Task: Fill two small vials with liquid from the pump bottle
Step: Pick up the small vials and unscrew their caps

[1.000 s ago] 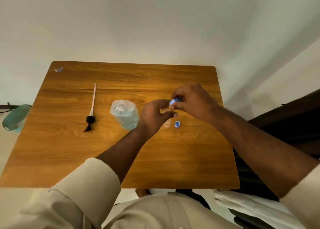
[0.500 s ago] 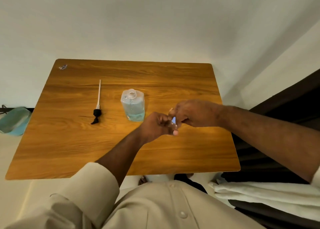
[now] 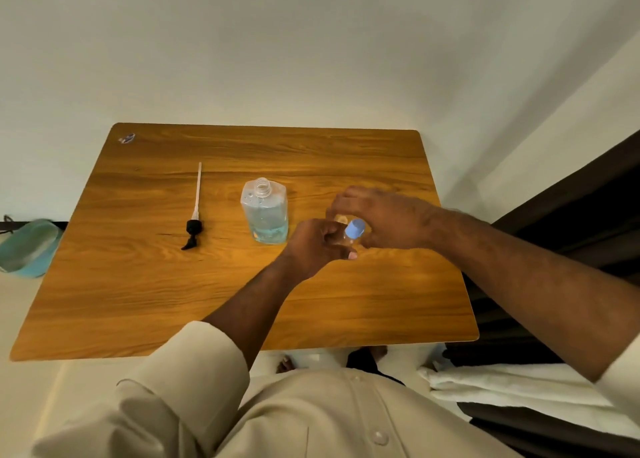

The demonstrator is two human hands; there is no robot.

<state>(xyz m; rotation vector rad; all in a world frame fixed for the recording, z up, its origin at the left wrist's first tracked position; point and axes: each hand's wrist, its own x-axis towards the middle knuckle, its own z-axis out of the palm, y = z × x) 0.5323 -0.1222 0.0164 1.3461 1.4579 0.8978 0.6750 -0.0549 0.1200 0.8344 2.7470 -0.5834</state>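
Observation:
The clear pump bottle [image 3: 265,215] stands uncapped in the middle of the wooden table [image 3: 138,284], partly full of pale blue liquid. Its black pump head with the long tube [image 3: 195,215] lies flat to the left. My left hand [image 3: 317,246] grips a small clear vial with a blue cap [image 3: 355,229] just above the table, right of the bottle. My right hand [image 3: 384,218] arches over that cap with fingers curved around it; I cannot tell whether they touch it. A second clear vial [image 3: 341,219] shows just behind the cap, mostly hidden.
A small scrap [image 3: 126,138] lies at the table's far left corner. A teal object [image 3: 27,246] sits on the floor to the left. A dark piece of furniture [image 3: 571,222] and white cloth [image 3: 502,385] are at the right.
Both hands have stayed together right of the bottle. My right hand has opened wider, so the blue cap now shows fully on the vial. The view has shifted slightly.

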